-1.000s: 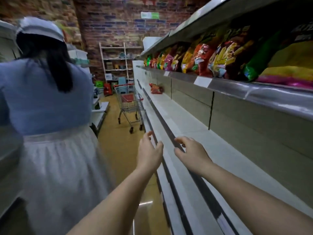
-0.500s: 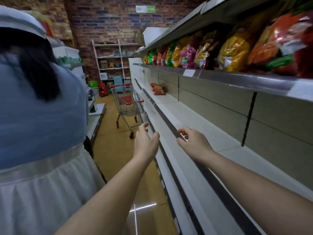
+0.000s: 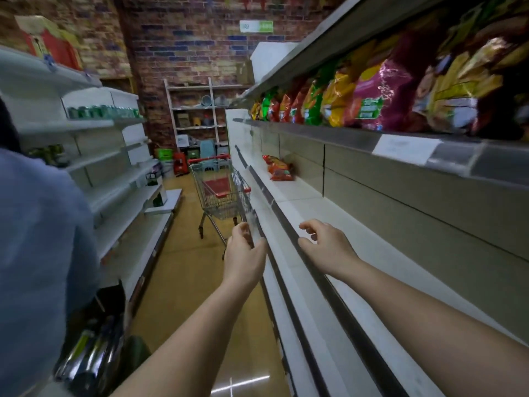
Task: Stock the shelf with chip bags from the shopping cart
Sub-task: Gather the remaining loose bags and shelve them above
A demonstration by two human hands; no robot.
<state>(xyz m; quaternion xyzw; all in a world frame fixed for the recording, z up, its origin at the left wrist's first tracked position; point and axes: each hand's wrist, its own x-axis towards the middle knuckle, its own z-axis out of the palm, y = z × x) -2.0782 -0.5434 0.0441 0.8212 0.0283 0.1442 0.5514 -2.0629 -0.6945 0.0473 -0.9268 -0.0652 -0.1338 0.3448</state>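
Chip bags (image 3: 369, 104) line the upper shelf (image 3: 329, 133); a few lie on the shelf below. Shopping cart (image 3: 220, 193) sits well ahead. Your left hand (image 3: 243, 253) and right hand (image 3: 323, 245) are loose, holding nothing. Walk up square, grip bags by the body.

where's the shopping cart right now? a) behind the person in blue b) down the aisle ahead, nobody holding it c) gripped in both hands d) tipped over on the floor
b: the shopping cart stands upright down the aisle beside the shelf, beyond the left hand and right hand, which hold nothing.
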